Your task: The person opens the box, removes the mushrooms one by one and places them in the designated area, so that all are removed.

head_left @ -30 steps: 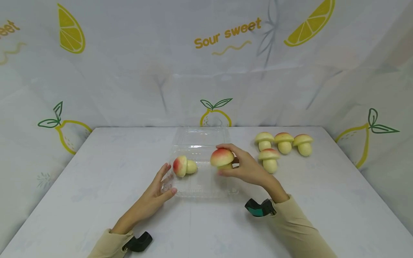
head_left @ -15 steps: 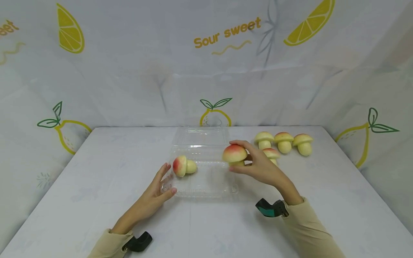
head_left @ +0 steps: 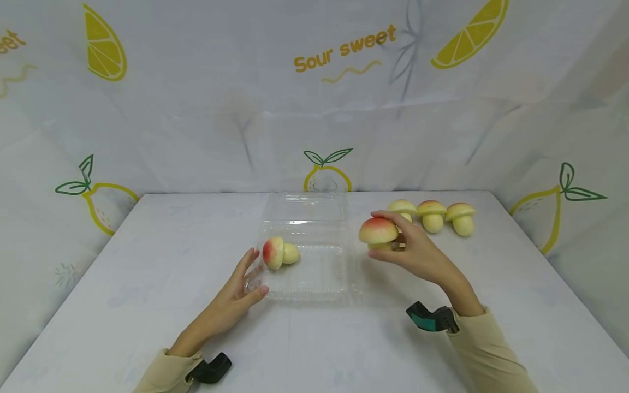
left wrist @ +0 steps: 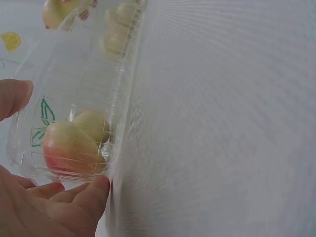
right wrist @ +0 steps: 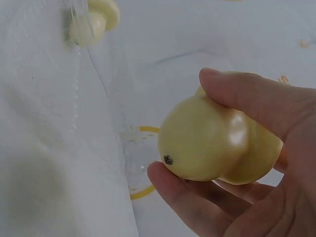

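Observation:
In the head view a clear plastic clamshell box lies with its lid folded back. Inside its left part, a toy mushroom with a red-yellow cap rests on its side, stem pointing right. My left hand holds the box's left side, thumb at the near corner and fingers along the edge. Just right of the box, my right hand grips a second toy mushroom, raised and cap up. The right wrist view shows this mushroom's pale stem end between thumb and fingers.
Behind my right hand, toy mushrooms stand at the back right: one partly covered, a middle one and a right one. The box's raised lid reaches toward the table's back edge. A lemon-print cloth hangs behind.
My right hand has moved right with the mushroom, from over the box to beside it, now hiding another mushroom that stood there. My left hand and the box have stayed put.

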The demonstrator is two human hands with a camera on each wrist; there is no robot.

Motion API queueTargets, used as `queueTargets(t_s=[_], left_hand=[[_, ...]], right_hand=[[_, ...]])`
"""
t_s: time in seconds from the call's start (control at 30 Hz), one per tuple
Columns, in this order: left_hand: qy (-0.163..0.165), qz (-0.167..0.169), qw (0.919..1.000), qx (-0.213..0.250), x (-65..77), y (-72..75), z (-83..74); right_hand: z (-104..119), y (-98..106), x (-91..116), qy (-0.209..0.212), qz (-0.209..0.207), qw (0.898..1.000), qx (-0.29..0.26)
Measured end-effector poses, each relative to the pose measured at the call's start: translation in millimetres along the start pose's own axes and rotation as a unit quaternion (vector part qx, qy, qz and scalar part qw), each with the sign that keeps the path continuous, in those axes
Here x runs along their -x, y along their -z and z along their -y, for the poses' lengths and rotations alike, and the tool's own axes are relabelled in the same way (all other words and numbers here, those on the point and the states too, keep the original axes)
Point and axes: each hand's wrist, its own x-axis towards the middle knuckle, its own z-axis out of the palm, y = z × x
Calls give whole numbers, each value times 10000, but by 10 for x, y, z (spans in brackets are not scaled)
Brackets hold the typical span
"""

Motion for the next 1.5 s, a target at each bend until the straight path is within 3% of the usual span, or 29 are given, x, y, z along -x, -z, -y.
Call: queueTargets(t_s=[0.37, 0.73, 1.17, 1.5], left_hand=[[8, 9, 10000, 28, 4, -1, 1], [-13, 19, 10000, 20, -1, 7, 7], [23, -3, 10000, -19, 0, 5, -9], [36, 12, 10000, -24, 1, 6, -4]], right_hand=[[-29, 158, 84, -241, -103, 9996, -139], [-83, 268, 114, -196, -203, 9996, -99], [-203, 518, 184, -330, -512, 9971, 447], [-416, 685, 236, -461, -913, 9925, 664]])
